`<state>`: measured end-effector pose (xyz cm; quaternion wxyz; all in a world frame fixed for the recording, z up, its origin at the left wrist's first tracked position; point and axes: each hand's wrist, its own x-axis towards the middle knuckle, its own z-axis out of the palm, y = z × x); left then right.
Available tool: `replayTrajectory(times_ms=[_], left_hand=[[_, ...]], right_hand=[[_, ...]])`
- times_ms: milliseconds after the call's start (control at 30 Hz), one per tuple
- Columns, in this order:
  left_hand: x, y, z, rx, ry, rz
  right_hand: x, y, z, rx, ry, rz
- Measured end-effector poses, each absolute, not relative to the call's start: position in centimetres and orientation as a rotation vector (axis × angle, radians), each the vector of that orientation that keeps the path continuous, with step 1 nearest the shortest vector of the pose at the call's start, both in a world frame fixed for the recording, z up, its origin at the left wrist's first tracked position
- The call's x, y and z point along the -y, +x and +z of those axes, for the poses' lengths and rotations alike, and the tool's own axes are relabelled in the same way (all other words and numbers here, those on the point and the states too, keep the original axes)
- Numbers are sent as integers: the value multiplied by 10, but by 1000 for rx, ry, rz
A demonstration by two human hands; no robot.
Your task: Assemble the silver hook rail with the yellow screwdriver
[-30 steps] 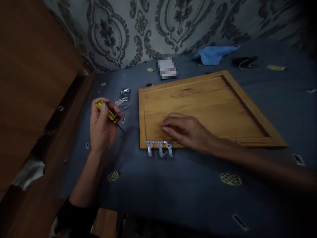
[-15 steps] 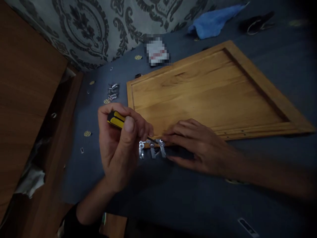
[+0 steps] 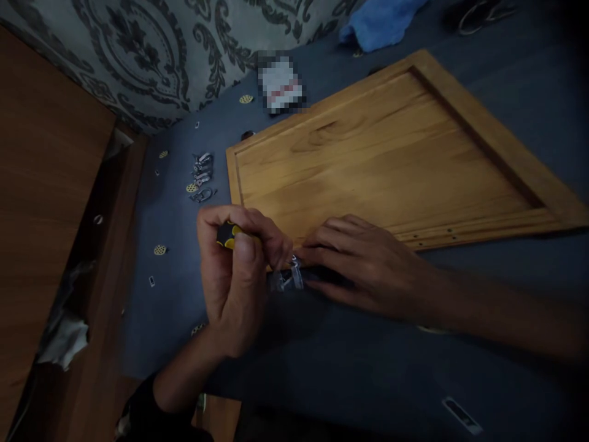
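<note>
A wooden panel (image 3: pixel 386 159) with a raised frame lies flat on a blue patterned cloth. My left hand (image 3: pixel 239 276) is closed round a yellow-and-black screwdriver (image 3: pixel 229 236), its tip aimed at a metal hook bracket (image 3: pixel 289 277) at the panel's near left corner. My right hand (image 3: pixel 363 264) rests at that near edge beside the bracket, fingers bent and pressed down on the bracket end; whether it grips anything is unclear.
Several loose metal hooks (image 3: pixel 201 175) lie on the cloth left of the panel. A blue rag (image 3: pixel 377 21) and a small white packet (image 3: pixel 280 83) sit at the back. Brown wooden furniture (image 3: pixel 41 202) stands along the left, a patterned wall behind.
My left hand brought the screwdriver from the left across to the bracket and now points it more steeply. The view has shifted closer and downward. My right hand stays at the panel's edge.
</note>
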<state>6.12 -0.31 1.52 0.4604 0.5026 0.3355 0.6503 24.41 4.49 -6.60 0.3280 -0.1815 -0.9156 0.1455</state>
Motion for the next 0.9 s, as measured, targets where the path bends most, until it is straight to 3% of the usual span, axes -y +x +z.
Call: replayTrajectory(times_ms=[900], left_hand=[[-1,57,13,-722,1453,1478]], right_hand=[[-47,245,-64,2385,-468,399]])
